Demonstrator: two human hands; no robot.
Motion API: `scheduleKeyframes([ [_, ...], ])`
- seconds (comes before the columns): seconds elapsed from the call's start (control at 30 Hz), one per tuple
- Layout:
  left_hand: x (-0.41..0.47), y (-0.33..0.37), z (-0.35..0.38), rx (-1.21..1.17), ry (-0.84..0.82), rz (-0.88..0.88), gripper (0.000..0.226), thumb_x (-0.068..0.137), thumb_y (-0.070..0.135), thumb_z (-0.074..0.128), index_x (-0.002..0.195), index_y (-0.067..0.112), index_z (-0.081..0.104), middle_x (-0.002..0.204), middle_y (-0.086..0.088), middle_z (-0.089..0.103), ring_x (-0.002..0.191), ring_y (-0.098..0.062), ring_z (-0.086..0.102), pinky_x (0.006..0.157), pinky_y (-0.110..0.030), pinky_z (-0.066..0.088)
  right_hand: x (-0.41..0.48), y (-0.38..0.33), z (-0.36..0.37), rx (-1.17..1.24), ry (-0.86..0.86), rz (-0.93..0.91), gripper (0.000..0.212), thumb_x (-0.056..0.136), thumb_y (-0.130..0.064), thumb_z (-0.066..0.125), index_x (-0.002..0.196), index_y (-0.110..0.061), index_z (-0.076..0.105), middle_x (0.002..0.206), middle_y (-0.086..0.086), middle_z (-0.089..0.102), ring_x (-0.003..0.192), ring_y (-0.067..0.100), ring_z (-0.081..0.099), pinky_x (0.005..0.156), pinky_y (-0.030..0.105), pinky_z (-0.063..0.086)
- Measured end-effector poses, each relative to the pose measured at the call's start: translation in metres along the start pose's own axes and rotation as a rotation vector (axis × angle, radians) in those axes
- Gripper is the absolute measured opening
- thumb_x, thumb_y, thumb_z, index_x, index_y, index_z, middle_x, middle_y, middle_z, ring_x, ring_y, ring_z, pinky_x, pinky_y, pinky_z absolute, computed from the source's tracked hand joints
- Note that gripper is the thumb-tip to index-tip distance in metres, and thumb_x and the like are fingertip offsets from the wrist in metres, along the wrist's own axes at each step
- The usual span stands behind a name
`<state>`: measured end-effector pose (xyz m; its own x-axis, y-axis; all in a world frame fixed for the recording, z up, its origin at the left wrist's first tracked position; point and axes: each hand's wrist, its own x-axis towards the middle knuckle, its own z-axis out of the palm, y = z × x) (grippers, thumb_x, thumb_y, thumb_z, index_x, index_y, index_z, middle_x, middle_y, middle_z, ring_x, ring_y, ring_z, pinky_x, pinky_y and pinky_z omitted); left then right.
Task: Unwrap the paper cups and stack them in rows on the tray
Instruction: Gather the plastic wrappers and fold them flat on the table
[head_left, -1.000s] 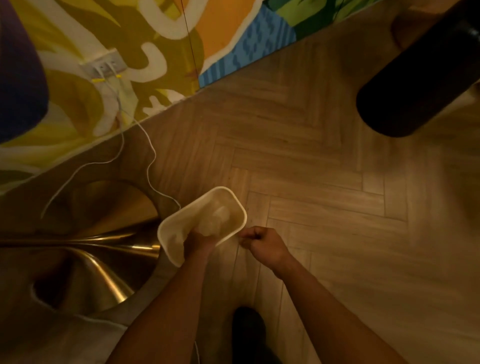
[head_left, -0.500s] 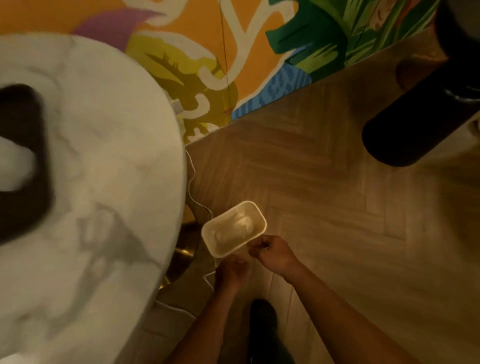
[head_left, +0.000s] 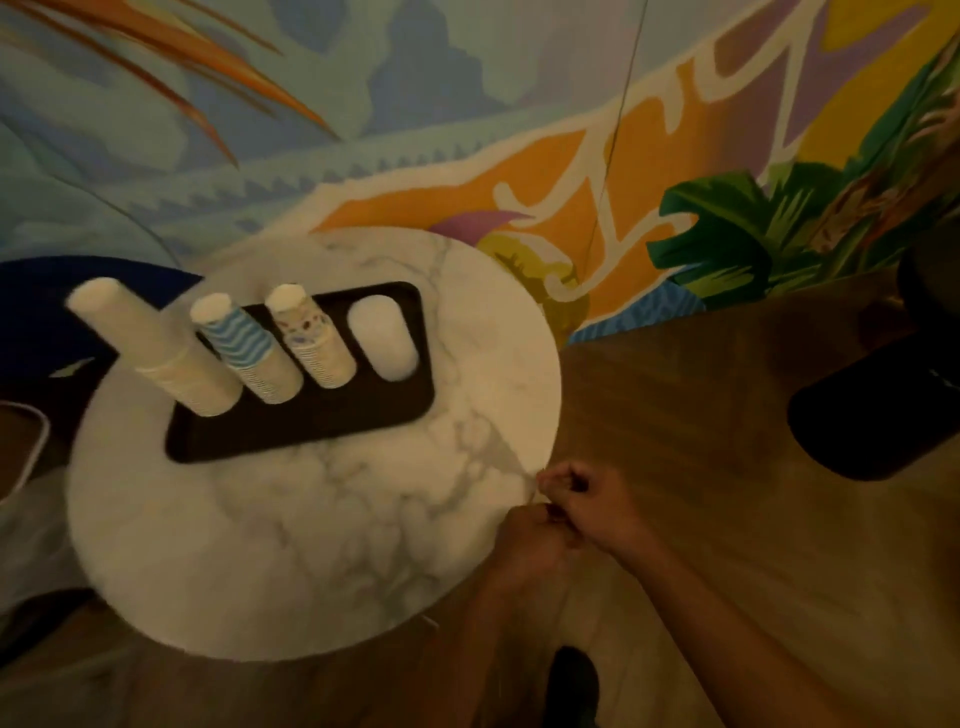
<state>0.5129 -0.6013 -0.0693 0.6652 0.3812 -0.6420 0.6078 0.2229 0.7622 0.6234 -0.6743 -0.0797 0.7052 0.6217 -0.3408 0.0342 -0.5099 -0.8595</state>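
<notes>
Cups stand in four stacks along the far side of a black tray (head_left: 311, 436), which sits on a round marble table (head_left: 311, 545). From the left there is a tall plain stack (head_left: 150, 348) at the tray's end, then a blue wave-patterned stack (head_left: 244, 345), a stack with small coloured prints (head_left: 311, 338), and a short white stack (head_left: 384, 338). The near strip of the tray is bare.

Both hands are away from the cups, at the table's right edge. The left hand (head_left: 530, 545) is curled into a loose fist, and the right hand (head_left: 587, 501) is just beside it with its fingers tucked in. The blur hides whether anything is pinched between them, so I cannot tell.

A painted mural (head_left: 571, 156) covers the wall behind. A dark shoe (head_left: 571, 686) rests on the wood floor (head_left: 727, 441) below.
</notes>
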Motion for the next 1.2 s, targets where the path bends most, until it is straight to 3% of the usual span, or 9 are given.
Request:
scheduleKeyframes([
  [0.13, -0.058, 0.001, -0.072, -0.021, 0.052, 0.000, 0.013, 0.074, 0.021, 0.070, 0.080, 0.018, 0.081, 0.082, -0.011, 0.078, 0.076, -0.021, 0.073, 0.074, -0.036, 0.058, -0.036, -0.054, 0.044, -0.028, -0.057, -0.072, 0.016, 0.089, -0.015, 0.074, 0.087, -0.029, 0.080, 0.083, -0.007, 0.078, 0.077, 0.013, 0.074, 0.073, 0.036, 0.061],
  [0.23, -0.097, -0.012, -0.129, -0.064, 0.127, 0.003, 0.012, 0.085, 0.014, 0.068, 0.088, 0.011, 0.079, 0.087, -0.009, 0.079, 0.076, -0.015, 0.073, 0.065, -0.024, 0.053, -0.063, -0.090, 0.088, -0.072, -0.120, -0.128, 0.020, 0.088, -0.011, 0.074, 0.086, -0.031, 0.079, 0.083, -0.012, 0.077, 0.079, 0.007, 0.073, 0.079, 0.028, 0.058],
  [0.33, -0.133, -0.033, -0.189, -0.084, 0.221, 0.011, 0.013, 0.089, 0.020, 0.069, 0.094, 0.014, 0.079, 0.089, -0.002, 0.080, 0.088, -0.019, 0.076, 0.072, -0.027, 0.055, -0.087, -0.122, 0.137, -0.109, -0.210, -0.178, 0.015, 0.089, -0.015, 0.072, 0.091, -0.028, 0.080, 0.085, -0.013, 0.077, 0.077, 0.003, 0.072, 0.075, 0.021, 0.055],
  [0.5, -0.191, -0.072, -0.279, -0.123, 0.354, 0.030, 0.013, 0.088, 0.022, 0.071, 0.098, 0.020, 0.078, 0.089, 0.003, 0.079, 0.089, -0.017, 0.076, 0.079, -0.030, 0.055, -0.121, -0.175, 0.218, -0.155, -0.356, -0.242, 0.010, 0.091, -0.022, 0.073, 0.091, -0.028, 0.080, 0.082, -0.013, 0.076, 0.074, 0.003, 0.071, 0.063, 0.016, 0.049],
  [0.77, -0.242, -0.127, -0.388, -0.220, 0.563, -0.040, 0.009, 0.091, 0.017, 0.069, 0.095, 0.017, 0.077, 0.092, -0.003, 0.078, 0.078, -0.013, 0.071, 0.068, -0.024, 0.053, -0.130, -0.239, 0.312, -0.276, -0.577, -0.316, 0.009, 0.092, -0.019, 0.071, 0.091, -0.023, 0.080, 0.081, -0.013, 0.075, 0.070, 0.005, 0.071, 0.056, 0.009, 0.045],
  [0.9, -0.258, -0.163, -0.440, -0.331, 0.542, 0.027, 0.012, 0.089, 0.013, 0.066, 0.098, 0.005, 0.069, 0.086, -0.008, 0.073, 0.069, -0.013, 0.071, 0.070, -0.025, 0.060, -0.107, -0.264, 0.350, -0.381, -0.674, -0.375, 0.010, 0.092, -0.021, 0.071, 0.088, -0.026, 0.079, 0.083, -0.015, 0.075, 0.072, 0.006, 0.072, 0.060, 0.015, 0.049],
  [0.97, -0.265, -0.179, -0.455, -0.402, 0.652, 0.042, 0.025, 0.083, 0.006, 0.070, 0.105, -0.006, 0.063, 0.081, -0.013, 0.070, 0.061, -0.012, 0.070, 0.062, -0.022, 0.057, -0.092, -0.277, 0.371, -0.420, -0.734, -0.394, 0.009, 0.093, -0.026, 0.071, 0.090, -0.029, 0.079, 0.090, -0.014, 0.076, 0.075, 0.006, 0.072, 0.066, 0.019, 0.053],
  [1.03, -0.266, -0.192, -0.469, -0.324, 0.803, -0.068, 0.020, 0.091, -0.002, 0.068, 0.111, -0.003, 0.064, 0.075, -0.010, 0.070, 0.057, -0.012, 0.067, 0.051, -0.018, 0.051, -0.081, -0.287, 0.391, -0.456, -0.782, -0.434, 0.008, 0.093, -0.028, 0.071, 0.094, -0.029, 0.079, 0.095, -0.015, 0.075, 0.081, 0.004, 0.070, 0.072, 0.020, 0.051],
  [1.2, -0.248, -0.236, -0.523, -0.120, 0.998, -0.166, 0.021, 0.090, 0.008, 0.071, 0.110, 0.008, 0.075, 0.078, -0.006, 0.069, 0.065, -0.021, 0.063, 0.068, -0.044, 0.056, -0.061, -0.302, 0.434, -0.541, -0.865, -0.466, 0.007, 0.094, -0.028, 0.072, 0.096, -0.029, 0.078, 0.095, -0.013, 0.074, 0.087, 0.004, 0.068, 0.077, 0.020, 0.050],
])
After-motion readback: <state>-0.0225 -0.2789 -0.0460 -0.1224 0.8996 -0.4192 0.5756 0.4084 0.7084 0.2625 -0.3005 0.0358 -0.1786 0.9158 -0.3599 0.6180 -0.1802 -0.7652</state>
